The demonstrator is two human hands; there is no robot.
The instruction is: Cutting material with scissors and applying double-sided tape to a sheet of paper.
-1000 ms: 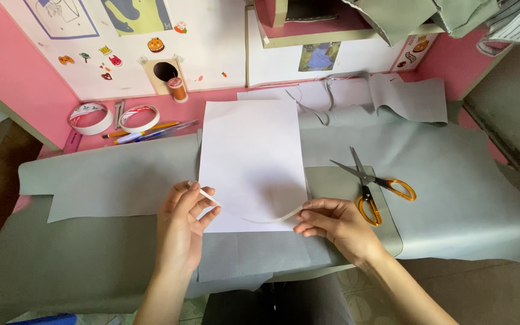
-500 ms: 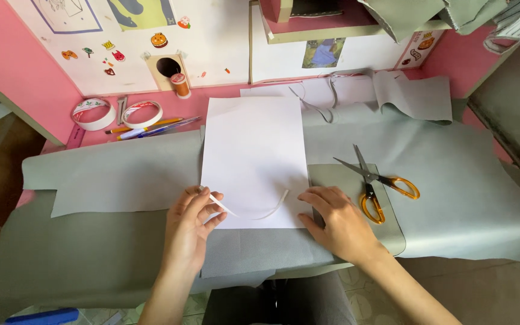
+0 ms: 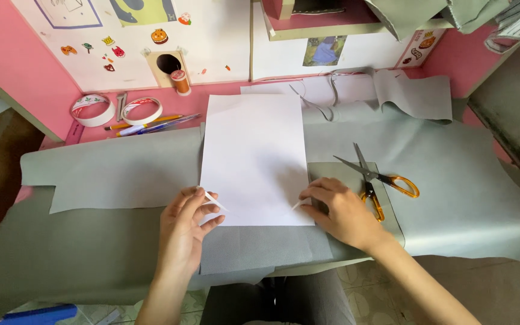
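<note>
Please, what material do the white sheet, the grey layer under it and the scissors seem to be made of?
White sheet: probably paper, matte, lying flat with crisp straight edges.
Grey layer: likely fabric or felt, matte; it drapes softly over the table edge.
Scissors: blades look like grey metal, the orange handles probably plastic, smooth.

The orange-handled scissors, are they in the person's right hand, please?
No, the orange-handled scissors lie on the grey fabric beside the right hand.
</note>
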